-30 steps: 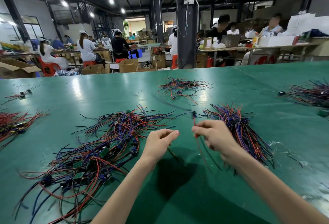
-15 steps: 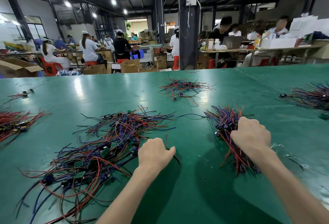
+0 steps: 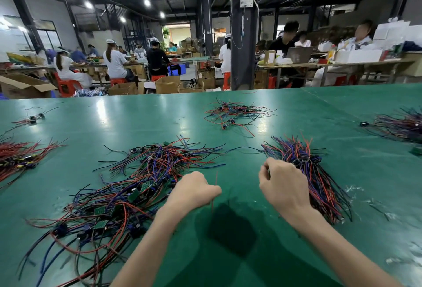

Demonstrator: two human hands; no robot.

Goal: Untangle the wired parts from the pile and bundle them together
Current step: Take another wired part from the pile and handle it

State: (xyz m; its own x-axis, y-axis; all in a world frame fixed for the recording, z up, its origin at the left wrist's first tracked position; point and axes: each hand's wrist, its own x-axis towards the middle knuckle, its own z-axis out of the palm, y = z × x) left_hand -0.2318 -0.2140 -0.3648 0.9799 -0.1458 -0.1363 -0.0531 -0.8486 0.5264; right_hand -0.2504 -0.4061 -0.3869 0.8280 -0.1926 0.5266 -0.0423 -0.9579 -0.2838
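the right hand [image 3: 283, 186] has come off the sorted bundle [image 3: 319, 186] it was pressing down on 0.5 seconds ago and now sits just left of it, fingers curled inward. whether anything is pinched in them i cannot tell from behind. the left hand [image 3: 194, 192] has barely moved — it is curled at the near edge of the tangled pile [image 3: 137, 186], and a thin red wire [image 3: 216, 178] looks pinched at the thumb, showing above and below the fist. the part both hands held between them 1 second ago looks to have joined the bundle, so i'd say 1 more piece is done and the next is being started. the pile on the green surface [image 3: 251, 252] is large, with boards and wires crossing each other — plenty remains. other heaps [image 3: 233, 113] lie farther back.
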